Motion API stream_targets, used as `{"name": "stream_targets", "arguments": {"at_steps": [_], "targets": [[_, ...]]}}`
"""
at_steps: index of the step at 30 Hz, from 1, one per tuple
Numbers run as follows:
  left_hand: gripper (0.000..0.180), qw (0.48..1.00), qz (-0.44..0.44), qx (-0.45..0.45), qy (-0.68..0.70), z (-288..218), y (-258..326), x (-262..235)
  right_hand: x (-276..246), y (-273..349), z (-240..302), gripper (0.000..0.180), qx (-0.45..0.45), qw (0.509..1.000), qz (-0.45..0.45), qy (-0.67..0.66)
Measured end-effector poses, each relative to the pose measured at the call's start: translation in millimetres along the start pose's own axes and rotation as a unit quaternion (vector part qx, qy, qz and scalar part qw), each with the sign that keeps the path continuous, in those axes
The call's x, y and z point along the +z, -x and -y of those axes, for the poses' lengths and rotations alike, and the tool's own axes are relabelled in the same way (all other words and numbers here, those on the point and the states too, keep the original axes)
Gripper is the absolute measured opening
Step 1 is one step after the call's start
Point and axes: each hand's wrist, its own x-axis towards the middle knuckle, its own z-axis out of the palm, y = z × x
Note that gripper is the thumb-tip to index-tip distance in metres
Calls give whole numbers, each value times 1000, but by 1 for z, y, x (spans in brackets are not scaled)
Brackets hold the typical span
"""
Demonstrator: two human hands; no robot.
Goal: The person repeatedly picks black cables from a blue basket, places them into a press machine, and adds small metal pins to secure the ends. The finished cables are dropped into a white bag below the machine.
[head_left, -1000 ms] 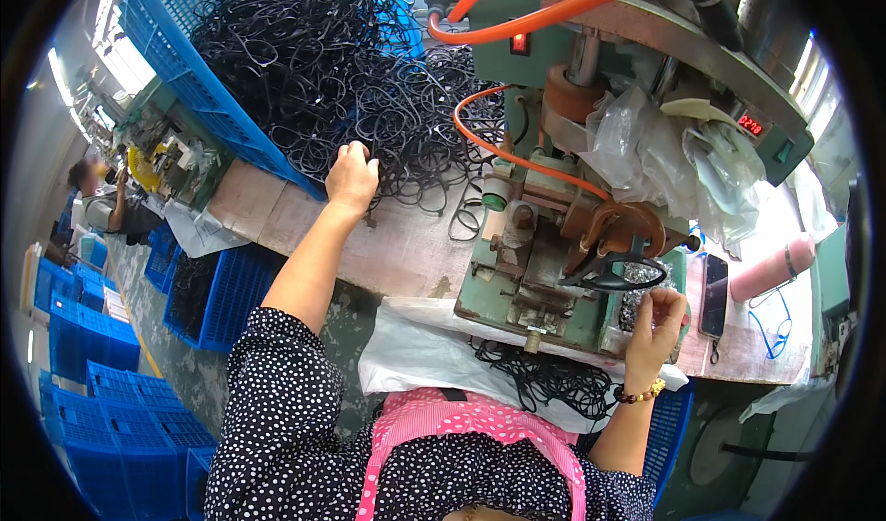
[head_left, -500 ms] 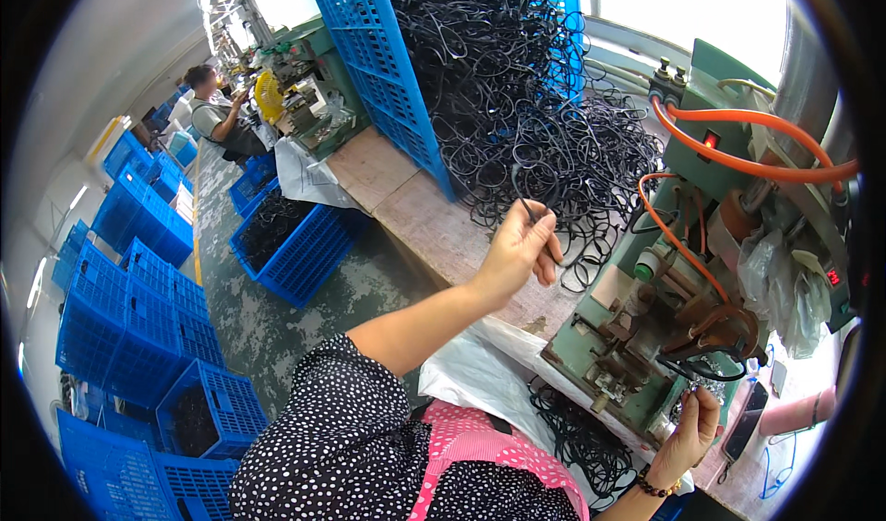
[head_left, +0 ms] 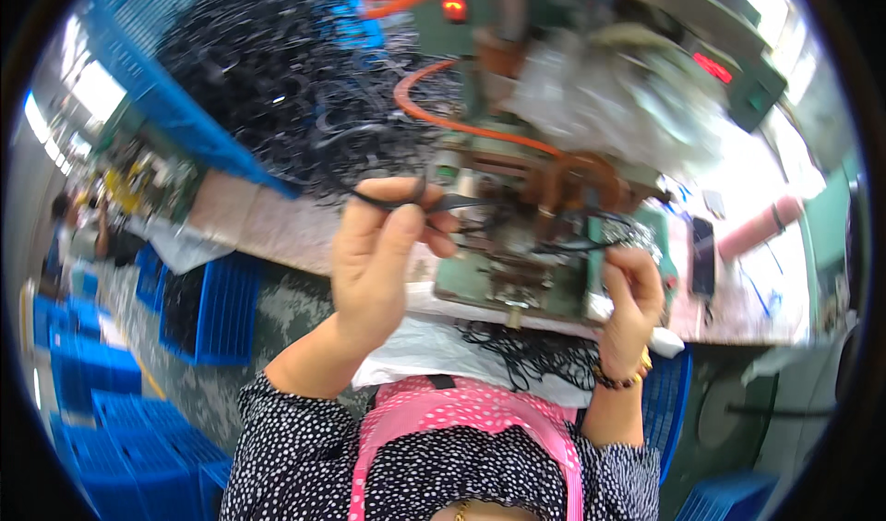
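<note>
The left hand (head_left: 383, 253) pinches a thin, black, looped rubber band (head_left: 434, 203) raised in front of the green metal machine (head_left: 535, 253), while the right hand (head_left: 632, 299) is closed on another black band (head_left: 591, 242) at the machine's front edge.

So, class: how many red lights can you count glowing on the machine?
2: a round red light at the machine's top centre, and a red display on its upper right. Others may be hidden by blur.

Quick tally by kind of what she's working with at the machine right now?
Hands: 2, left hand and right hand
Black wire loop held in left hand: 1
Green bench machine: 1
Orange hose: 1
Heap of black loops: 1
Total: 6
</note>
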Motion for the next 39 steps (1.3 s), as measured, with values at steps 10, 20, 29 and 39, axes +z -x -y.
{"name": "stream_targets", "arguments": {"at_steps": [10, 20, 29, 39], "targets": [[20, 999, 1, -30, -35, -13, -16, 6, 54, -17, 25, 37, -54, 995, 82, 21], [15, 992, 29, 47, -110, -1, -11, 16, 71, -17, 20, 54, -13, 994, 89, -59], [15, 943, 167, 94, -273, 23, -8, 43, 23, -17, 27, 36, -28, 999, 9, -29], [26, 934, 182, 159, -264, 33, -8, 34, -40, -10, 3, 25, -202, 940, -217, 166]]}}
